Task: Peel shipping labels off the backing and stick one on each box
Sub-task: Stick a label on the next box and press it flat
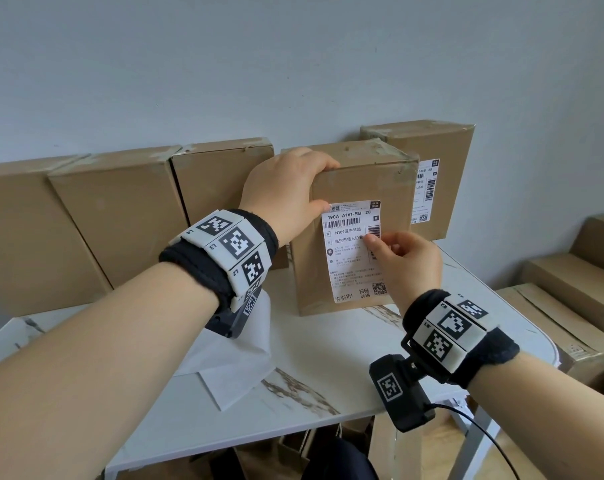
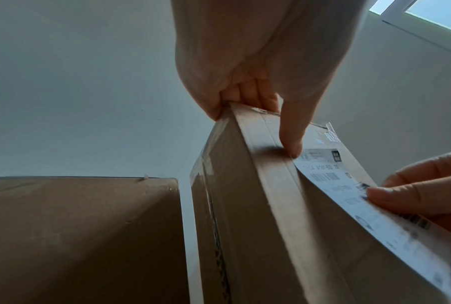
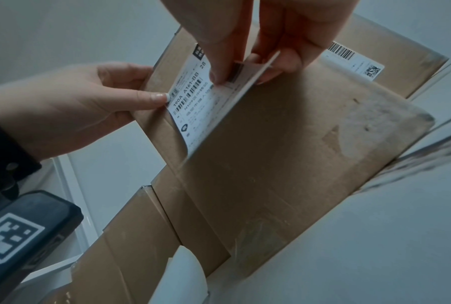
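A brown cardboard box [image 1: 356, 181] stands upright on the table, near the middle. My left hand [image 1: 307, 187] grips its top left corner, fingers over the top edge, and the thumb presses the top left corner of a white shipping label [image 1: 349, 251] against the front face. My right hand [image 1: 387, 247] pinches the label's right edge. In the right wrist view that edge of the label [image 3: 201, 102] stands lifted off the box [image 3: 297, 154], while its left edge touches the cardboard. The left wrist view shows the thumb [image 2: 294, 144] on the label [image 2: 349, 197].
A labelled box [image 1: 435, 181] stands behind at the right, against the wall. Three plain boxes [image 1: 120, 216] line the wall to the left. White backing sheets [image 1: 238, 362] lie on the marble table [image 1: 328, 386]. More boxes [image 1: 570, 289] are stacked beyond the table's right edge.
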A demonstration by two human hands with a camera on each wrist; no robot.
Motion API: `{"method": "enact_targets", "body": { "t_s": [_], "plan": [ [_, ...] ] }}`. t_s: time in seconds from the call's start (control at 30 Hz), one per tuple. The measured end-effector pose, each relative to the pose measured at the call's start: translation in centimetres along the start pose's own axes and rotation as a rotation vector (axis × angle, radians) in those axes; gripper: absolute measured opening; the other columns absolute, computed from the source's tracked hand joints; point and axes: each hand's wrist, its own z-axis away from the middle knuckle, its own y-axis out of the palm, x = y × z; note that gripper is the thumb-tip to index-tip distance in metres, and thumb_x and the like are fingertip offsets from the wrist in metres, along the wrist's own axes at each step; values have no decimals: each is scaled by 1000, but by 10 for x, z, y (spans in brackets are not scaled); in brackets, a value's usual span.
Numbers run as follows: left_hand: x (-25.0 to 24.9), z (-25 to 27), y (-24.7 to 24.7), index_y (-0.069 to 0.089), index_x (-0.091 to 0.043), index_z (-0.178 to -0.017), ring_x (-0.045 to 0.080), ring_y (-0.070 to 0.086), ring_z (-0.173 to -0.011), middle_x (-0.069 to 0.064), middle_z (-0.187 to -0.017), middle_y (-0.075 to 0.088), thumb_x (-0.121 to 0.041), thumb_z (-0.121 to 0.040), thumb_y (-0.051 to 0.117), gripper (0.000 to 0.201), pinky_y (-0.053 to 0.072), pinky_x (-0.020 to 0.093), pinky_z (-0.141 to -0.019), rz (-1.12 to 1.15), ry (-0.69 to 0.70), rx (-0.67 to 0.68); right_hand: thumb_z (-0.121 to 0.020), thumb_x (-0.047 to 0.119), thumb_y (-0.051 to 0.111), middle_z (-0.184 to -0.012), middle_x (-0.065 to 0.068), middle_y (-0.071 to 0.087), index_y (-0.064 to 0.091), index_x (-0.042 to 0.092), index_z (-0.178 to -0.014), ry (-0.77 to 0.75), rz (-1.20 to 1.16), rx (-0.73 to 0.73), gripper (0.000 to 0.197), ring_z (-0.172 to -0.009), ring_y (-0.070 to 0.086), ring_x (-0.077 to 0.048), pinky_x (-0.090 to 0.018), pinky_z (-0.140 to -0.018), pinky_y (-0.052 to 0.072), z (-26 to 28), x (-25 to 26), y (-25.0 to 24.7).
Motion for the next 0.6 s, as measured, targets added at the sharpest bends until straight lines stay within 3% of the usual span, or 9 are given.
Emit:
{"method": "enact_targets", "body": {
  "t_s": [0.13,0.3,0.43,0.6],
  "plan": [
    [0,-1,0,52,-31,-129,13,50,-121,-10,-131,54,-30,-82,68,49,36,26,-96,5,-1,5,-81,33,68,-68,-2,60,68,13,-77,18,14,11,20,-64,54,-16,-32,-64,53,-3,-1,1],
    [-1,0,0,52,-31,-129,13,49,-121,-10,-131,54,-31,-82,68,49,36,26,-96,-2,-2,6,-79,37,69,-71,3,67,68,15,-73,36,60,25,23,-69,63,-16,-31,-67,54,-7,3,0],
    [-1,-1,0,53,-31,-128,13,51,-119,-10,-130,55,-30,-82,68,48,36,25,-94,0,-4,5,-78,41,69,-61,8,58,57,23,-56,34,138,22,30,-59,53,-9,-22,-55,43,-10,7,-2],
    [-1,-1,-1,54,-30,-127,14,51,-119,-9,-129,55,-30,-81,69,48,36,25,-93,10,-6,10,-78,44,67,-60,9,57,57,23,-56,34,207,46,32,-57,51,-7,-21,-53,41,-11,9,-6]
  ]
}}
